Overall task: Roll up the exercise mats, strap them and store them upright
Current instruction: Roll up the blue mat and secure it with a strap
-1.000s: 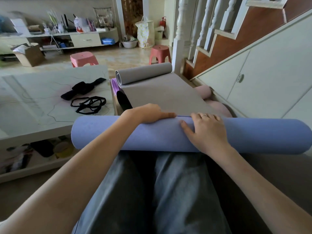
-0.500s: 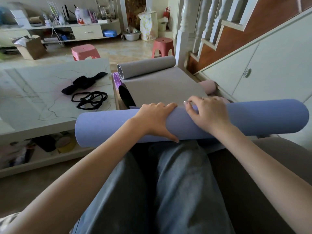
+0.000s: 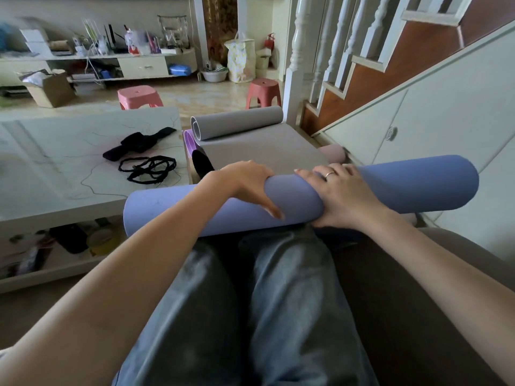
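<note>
Across the lap, rolled mat [image 3: 390,185] gripped by both hands, fingers [image 3: 312,171] curled around; straps [image 3: 147,167] at ten o'clock needed next.

Black straps [image 3: 140,156] on pale table [image 3: 55,174]

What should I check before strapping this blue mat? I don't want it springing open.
1. Blue mat fully rolled: ok.
2. Left hand grips the roll: ok.
3. Right hand grips the roll: ok.
4. Black straps on the table, not in hand: not ok.
5. Loose edge tucked in: cannot tell.
6. Grey mat rolled: not ok, partly flat.
</note>
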Tool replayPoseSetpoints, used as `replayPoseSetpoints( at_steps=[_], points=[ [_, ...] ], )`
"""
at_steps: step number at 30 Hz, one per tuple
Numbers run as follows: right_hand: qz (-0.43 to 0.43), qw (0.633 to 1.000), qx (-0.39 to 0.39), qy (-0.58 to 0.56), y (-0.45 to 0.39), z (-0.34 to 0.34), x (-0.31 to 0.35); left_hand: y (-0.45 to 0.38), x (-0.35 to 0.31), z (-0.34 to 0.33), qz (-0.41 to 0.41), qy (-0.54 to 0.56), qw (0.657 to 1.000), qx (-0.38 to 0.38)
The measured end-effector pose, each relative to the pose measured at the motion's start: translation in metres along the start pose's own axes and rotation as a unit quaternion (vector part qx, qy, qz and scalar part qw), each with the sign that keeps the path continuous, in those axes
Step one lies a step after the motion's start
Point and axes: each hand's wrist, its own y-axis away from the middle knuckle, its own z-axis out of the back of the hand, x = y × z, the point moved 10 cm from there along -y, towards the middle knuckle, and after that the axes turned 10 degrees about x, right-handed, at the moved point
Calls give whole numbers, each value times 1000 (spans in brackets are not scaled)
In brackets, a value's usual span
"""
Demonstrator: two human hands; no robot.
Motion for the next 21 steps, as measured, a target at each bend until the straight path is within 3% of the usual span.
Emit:
replayPoseSetpoints(
  at_steps=[4, 7, 13, 16, 18, 21],
  points=[
    [41, 997, 30, -52, 16, 22, 6, 17, -5, -3, 5, 63, 995, 72],
    [59, 987, 102, -107, 32, 22, 10, 30, -13, -21, 20, 117, 978, 171],
    [65, 950, 222, -208, 54, -5, 14, 52, -13, -75, 83, 244, 903, 344],
    [65, 933, 257, -243, 51, -21, 16, 57, -12, -89, 84, 272, 894, 347],
    [64, 923, 279, -258, 44, -26, 14, 60, -17, -83, 65, 264, 907, 321],
    [55, 906, 325, -266, 32, -33, 12, 53, 2, -70, 98, 203, 938, 265]
  ],
)
